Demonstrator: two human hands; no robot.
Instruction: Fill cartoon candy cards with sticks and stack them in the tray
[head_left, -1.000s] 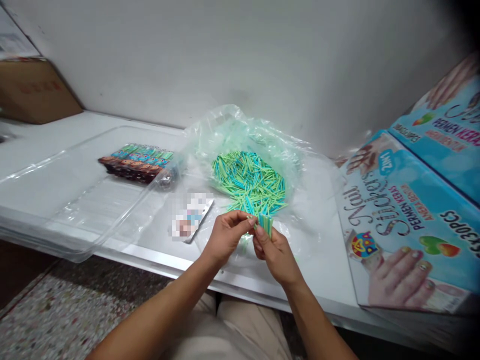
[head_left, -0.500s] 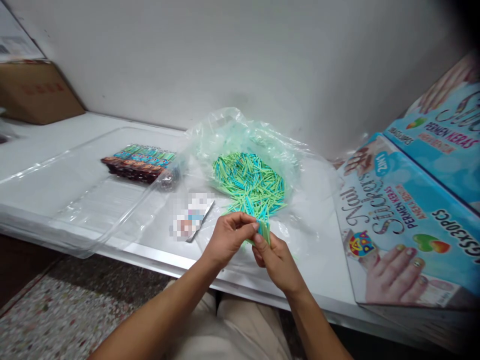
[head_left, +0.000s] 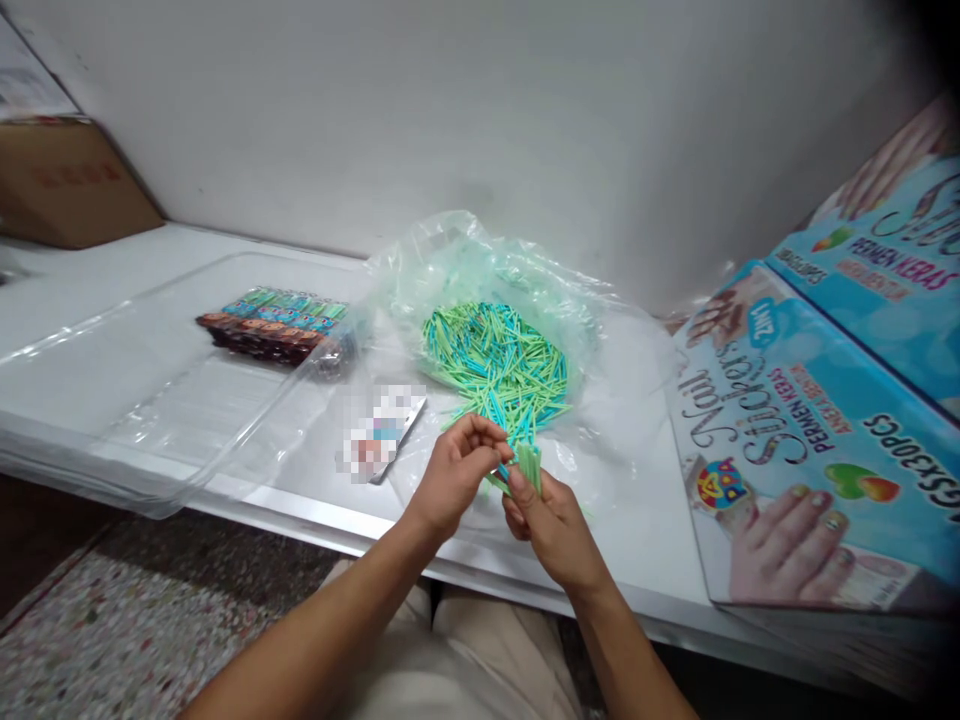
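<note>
My right hand is closed round a small bundle of green and blue sticks, thin like short straws. Beside it, my left hand pinches at a blue stick on the bundle's left side. Just beyond both hands lies a heap of loose green and blue sticks, spilling from a clear plastic bag. To the left of my left hand a small printed packet, partly blurred out, rests on the table.
A clear plastic tray holds a stack of dark printed packets on the left. Blue printed boxes stand on the right. A cardboard box sits at the back left of the white table, against the wall.
My left fingers have drawn slightly away from the bundle, and a blue stick now shows between them. My right hand keeps its hold on the bundle.
</note>
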